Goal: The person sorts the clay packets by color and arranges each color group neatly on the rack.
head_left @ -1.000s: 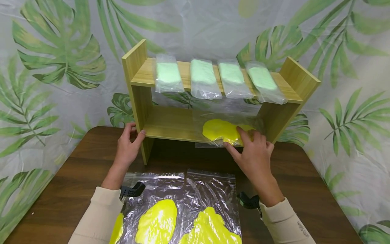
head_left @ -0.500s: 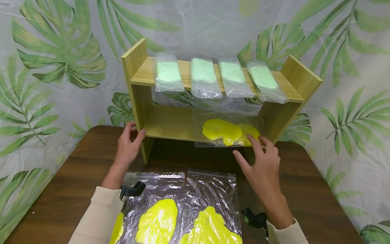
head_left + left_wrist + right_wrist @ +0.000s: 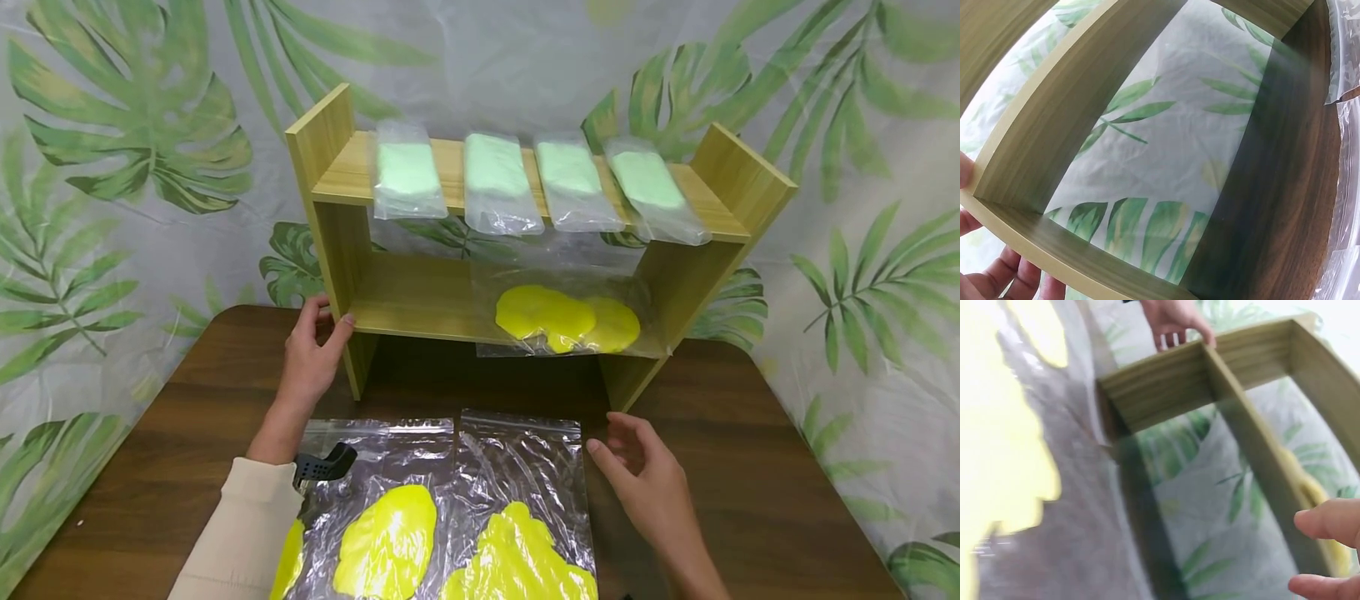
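In front of the shelf [image 3: 412,292], the rightmost yellow bag [image 3: 517,558] is flanked rightward by the nearer right hand [image 3: 645,471], relaxed, empty; the left panel [image 3: 347,250] is gripped by the left hand [image 3: 311,358].

A pale backdrop [image 3: 517,58] printed with green leaves spreads behind the dark wood-grain bench [image 3: 757,475]. And here, four mint-green packets [image 3: 497,171] lie side by side in clear wrapping!

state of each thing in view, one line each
wooden shelf, upright on the table
four pale green packs, on the upper board, overhanging its front edge
yellow-filled shelf bag, on the lower board, overhanging its edge
yellow-filled table bags, lying flat, seals unclear
left hand, gripping the shelf's left side
right hand, holding nothing, fingers loosely bent
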A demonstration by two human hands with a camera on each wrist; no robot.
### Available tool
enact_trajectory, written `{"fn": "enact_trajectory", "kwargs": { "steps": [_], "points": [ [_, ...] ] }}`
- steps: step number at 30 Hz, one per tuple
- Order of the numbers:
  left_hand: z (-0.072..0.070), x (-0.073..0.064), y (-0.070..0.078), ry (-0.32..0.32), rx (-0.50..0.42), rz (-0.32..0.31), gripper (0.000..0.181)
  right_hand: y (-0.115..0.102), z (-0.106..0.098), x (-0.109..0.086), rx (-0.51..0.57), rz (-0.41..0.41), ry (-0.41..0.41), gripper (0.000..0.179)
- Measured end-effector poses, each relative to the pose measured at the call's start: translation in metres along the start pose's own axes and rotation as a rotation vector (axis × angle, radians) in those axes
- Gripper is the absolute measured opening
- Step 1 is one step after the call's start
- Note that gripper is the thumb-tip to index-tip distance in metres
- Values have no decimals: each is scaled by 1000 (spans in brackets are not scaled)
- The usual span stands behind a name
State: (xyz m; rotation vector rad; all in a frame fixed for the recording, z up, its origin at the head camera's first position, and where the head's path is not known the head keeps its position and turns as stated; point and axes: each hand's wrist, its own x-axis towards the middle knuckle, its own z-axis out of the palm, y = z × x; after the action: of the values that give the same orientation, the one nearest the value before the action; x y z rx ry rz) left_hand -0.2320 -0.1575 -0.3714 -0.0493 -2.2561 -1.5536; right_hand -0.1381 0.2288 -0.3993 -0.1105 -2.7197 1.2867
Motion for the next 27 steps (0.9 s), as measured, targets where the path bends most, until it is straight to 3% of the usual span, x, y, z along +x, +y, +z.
{"fn": "enact_trajectory", "kwargs": {
  "steps": [4,8,13,17,21,27],
  "points": [
    [2,6,-17,1,-5,-12,36,22,4,-9,28,93,-96,53],
    [4,11,-32,8,-13,-32,36,44,11,-20,142,198,-155,50],
    [3,5,-14,20,-20,-6,36,58,17,-30,283,329,-241,52],
    [1,1,-4,21,-24,13,34,64,17,-34,242,349,-361,49],
    [1,-2,2,21,-19,1,34,66,18,-37,155,322,-449,32],
    [2,-2,4,20,-17,-9,34,65,19,-38,77,194,-406,18]
  ]
}}
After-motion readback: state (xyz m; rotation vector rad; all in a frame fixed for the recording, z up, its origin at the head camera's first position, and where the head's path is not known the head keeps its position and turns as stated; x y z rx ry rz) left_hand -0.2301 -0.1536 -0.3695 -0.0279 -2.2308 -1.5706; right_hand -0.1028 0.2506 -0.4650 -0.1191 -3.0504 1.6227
